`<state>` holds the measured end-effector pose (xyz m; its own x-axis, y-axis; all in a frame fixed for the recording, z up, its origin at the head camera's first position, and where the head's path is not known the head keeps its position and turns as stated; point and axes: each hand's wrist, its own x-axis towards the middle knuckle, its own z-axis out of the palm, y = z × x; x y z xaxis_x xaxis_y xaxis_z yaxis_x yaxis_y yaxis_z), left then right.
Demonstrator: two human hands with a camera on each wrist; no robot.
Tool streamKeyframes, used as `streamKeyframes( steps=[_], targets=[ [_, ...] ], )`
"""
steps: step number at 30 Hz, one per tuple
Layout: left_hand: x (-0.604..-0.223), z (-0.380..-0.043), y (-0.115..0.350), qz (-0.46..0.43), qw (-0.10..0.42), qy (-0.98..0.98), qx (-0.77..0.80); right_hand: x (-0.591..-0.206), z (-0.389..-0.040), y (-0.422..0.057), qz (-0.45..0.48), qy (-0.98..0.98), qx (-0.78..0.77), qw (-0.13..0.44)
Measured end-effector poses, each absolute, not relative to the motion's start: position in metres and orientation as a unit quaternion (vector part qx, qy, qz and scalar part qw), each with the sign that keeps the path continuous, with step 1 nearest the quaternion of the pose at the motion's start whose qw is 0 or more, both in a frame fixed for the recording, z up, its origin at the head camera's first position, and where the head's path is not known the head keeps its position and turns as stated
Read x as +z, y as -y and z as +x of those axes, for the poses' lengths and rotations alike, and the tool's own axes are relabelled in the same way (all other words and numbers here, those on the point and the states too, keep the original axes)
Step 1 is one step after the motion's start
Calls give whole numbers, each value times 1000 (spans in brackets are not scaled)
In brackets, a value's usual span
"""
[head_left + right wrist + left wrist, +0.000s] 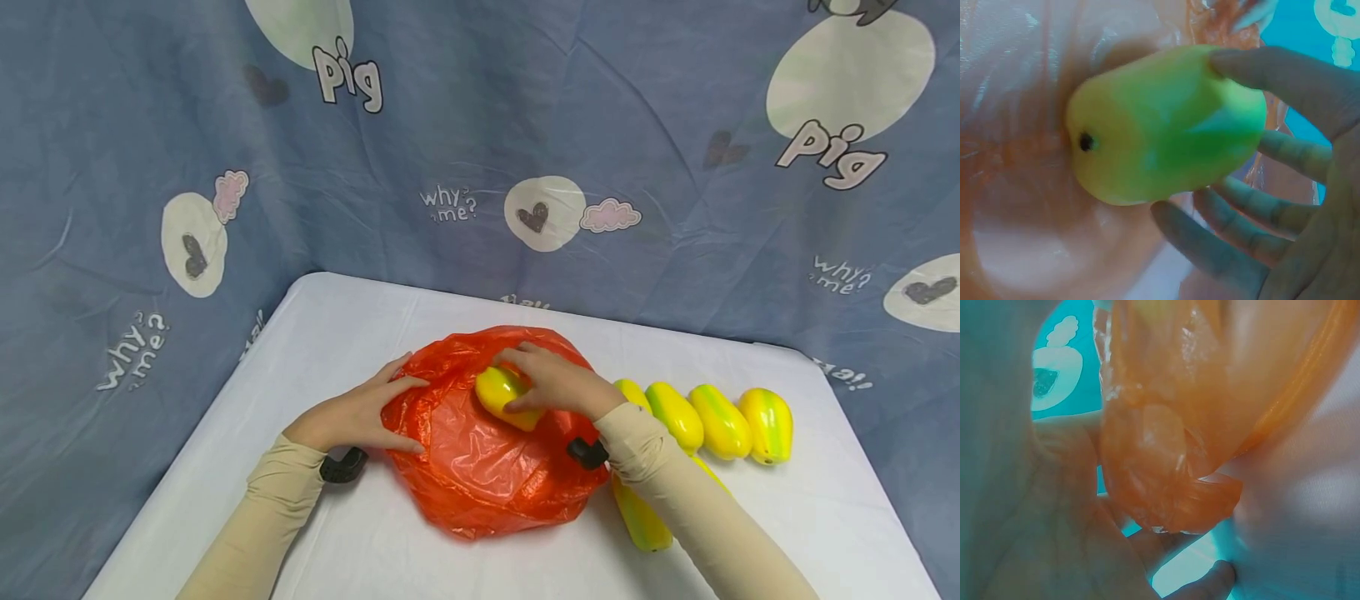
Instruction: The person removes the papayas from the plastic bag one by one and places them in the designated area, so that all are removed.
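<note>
A red plastic bag [480,500] lies with its mouth spread wide on the table. My right hand [558,379] grips a yellow-green papaya [504,393] over the bag's opening. In the right wrist view, the thumb lies on one side of this papaya [1166,125] and the fingers on the other, its dark-spotted end facing away from the palm. At the bag's left rim, my left hand [360,417] has its fingers and thumb spread against the plastic. Crumpled bag film [1154,450] fills the space before the left palm in the left wrist view.
Several more papayas, one at the far right [767,425], stand in a row right of the bag. Nearer the front, another papaya [643,517] lies partly under the right forearm. A white cloth covers the table [360,333]; a blue printed curtain [465,125] hangs behind.
</note>
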<state>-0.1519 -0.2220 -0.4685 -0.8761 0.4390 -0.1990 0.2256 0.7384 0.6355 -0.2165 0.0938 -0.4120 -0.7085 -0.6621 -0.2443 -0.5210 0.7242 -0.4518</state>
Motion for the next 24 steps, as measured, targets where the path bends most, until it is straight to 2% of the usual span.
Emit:
streamKeyframes(
  steps=[10,24],
  targets=[
    [-467,-151,222,194,163,-918,305,-419,-215,-90,-325,-892,-203,238],
    [-467,-151,221,183,170,-918,307,-420,-211,-94,-332,-888,-207,242]
  ],
)
